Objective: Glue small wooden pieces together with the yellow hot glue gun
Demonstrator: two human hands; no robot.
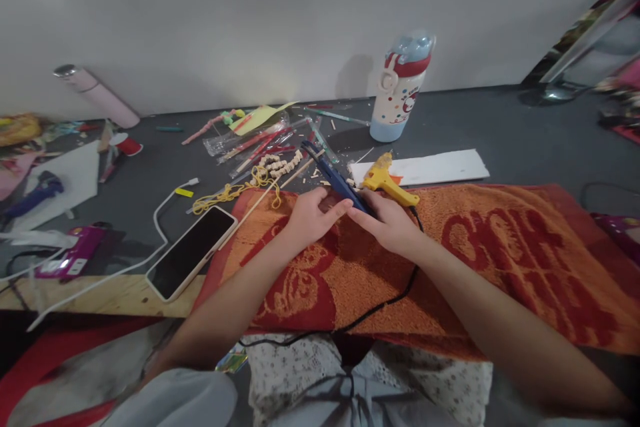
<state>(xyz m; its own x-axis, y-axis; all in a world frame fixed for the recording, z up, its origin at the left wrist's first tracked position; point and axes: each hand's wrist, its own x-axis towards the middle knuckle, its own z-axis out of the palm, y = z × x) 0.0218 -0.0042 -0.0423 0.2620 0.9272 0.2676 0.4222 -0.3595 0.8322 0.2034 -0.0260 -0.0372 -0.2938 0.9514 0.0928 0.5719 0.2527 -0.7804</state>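
Note:
Both my hands meet over an orange and red towel [380,280]. My right hand [390,220] is closed round the lower end of a dark blue tool [337,180], which points up and to the left. My left hand [315,217] is closed against the tool's left side, its thumb near my right thumb. A thin wooden stick [263,197] slants from the tool's tip down to the phone. Just right of the tool, a yellow glue gun [387,180] lies at the edge of a white board [445,167].
A white bottle [400,93] stands at the back. Left of the towel lie a phone [193,253], yellow string [220,199] and a white cable [160,220]. Wrapped sticks [260,143] lie behind. A black cord [370,312] crosses the towel. Far left are a pink flask [103,97] and a purple box [75,253].

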